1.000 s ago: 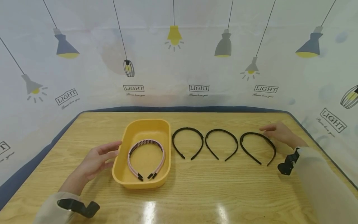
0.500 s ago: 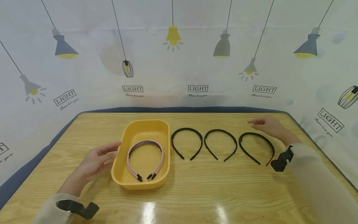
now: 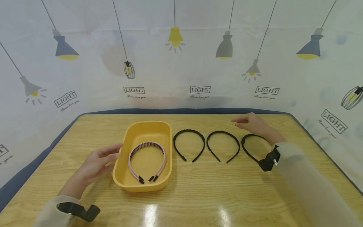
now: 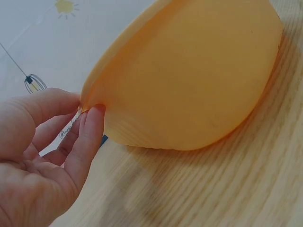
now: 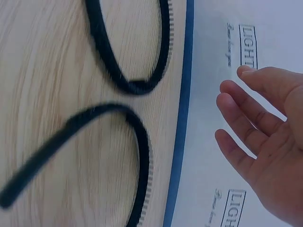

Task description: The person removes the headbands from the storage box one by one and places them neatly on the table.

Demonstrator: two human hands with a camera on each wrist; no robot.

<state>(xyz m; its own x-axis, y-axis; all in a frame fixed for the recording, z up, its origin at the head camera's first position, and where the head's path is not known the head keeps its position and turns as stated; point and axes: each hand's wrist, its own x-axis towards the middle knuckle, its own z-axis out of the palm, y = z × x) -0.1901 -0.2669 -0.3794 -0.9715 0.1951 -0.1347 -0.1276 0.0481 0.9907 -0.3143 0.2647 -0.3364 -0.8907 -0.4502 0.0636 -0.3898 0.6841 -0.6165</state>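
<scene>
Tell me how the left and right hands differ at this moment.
Contact: the left hand touches the yellow bin at its rim; the right hand touches nothing.
Place: the left hand is at the bin's left side, while the right hand hangs near the curved tops of the black headbands.
Shared: each has a pale sleeve and a black wrist device.

The word "LIGHT" stands in black capitals inside thin boxes on the white printed backdrop: three boxed labels in a row on the far side, one slanted left label and one slanted right label. At the left edge, nearer, a cut-off box shows apparently a T. Small script beneath the boxes seems to end in "love you", its first word unclear
</scene>
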